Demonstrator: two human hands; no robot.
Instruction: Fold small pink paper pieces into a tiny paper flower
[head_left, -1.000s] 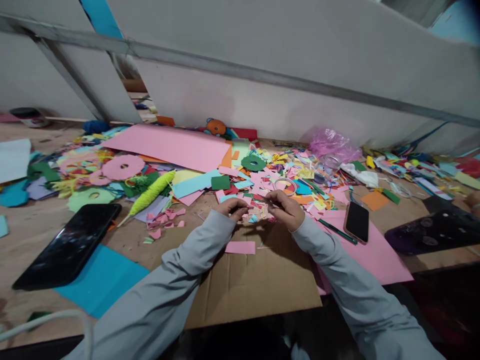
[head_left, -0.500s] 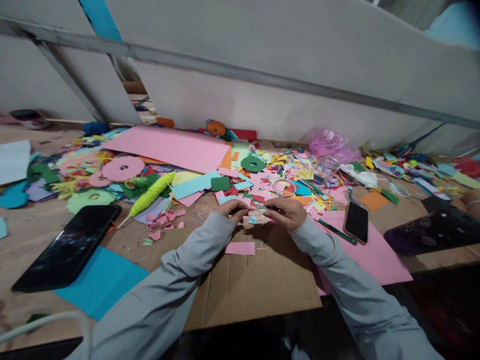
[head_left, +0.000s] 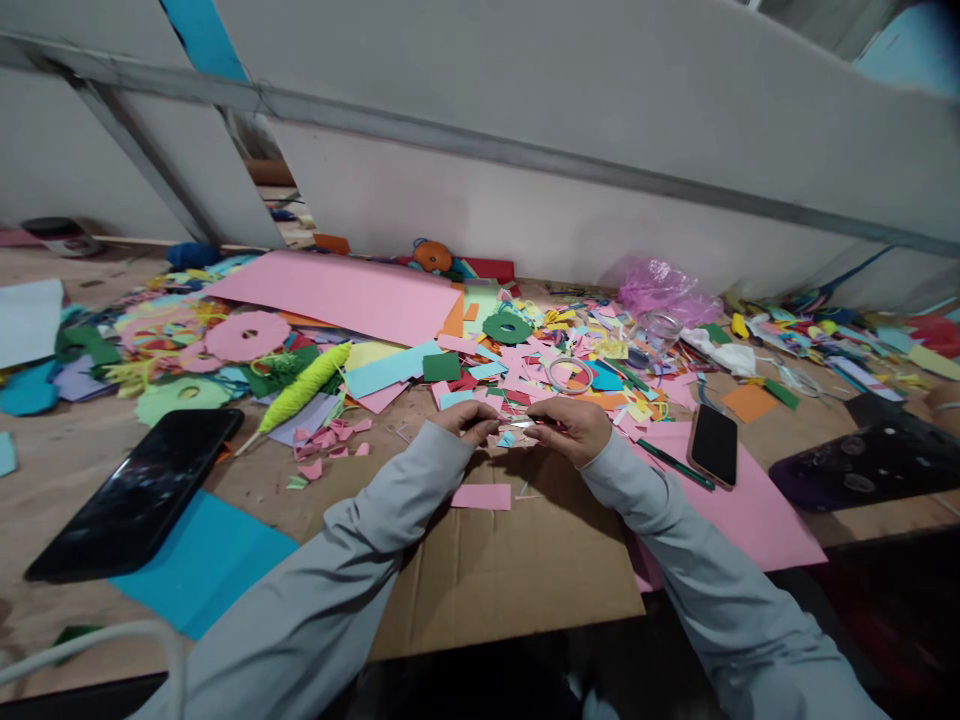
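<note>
My left hand (head_left: 471,422) is closed in a pinch above the far edge of a brown cardboard sheet (head_left: 517,580). What it pinches is too small to make out. Facing it, my right hand (head_left: 571,428) is closed around a slim tool with a silver blade (head_left: 519,423); the blade points at my left fingertips, and my fingers hide the rest of it. Below both hands, a small pink paper strip (head_left: 481,497) lies flat on the cardboard, with thin pale slivers (head_left: 528,492) to its right.
Colourful paper scraps (head_left: 525,370) pile up behind my hands, beside a large pink sheet (head_left: 337,295). To the left are a lime yarn spindle (head_left: 307,390) and a black tablet-like device (head_left: 139,495). A phone (head_left: 713,445) and green pencil (head_left: 675,464) lie right.
The silver blade between my hands has shifted slightly and shows more plainly. Both hands stay in nearly the same place.
</note>
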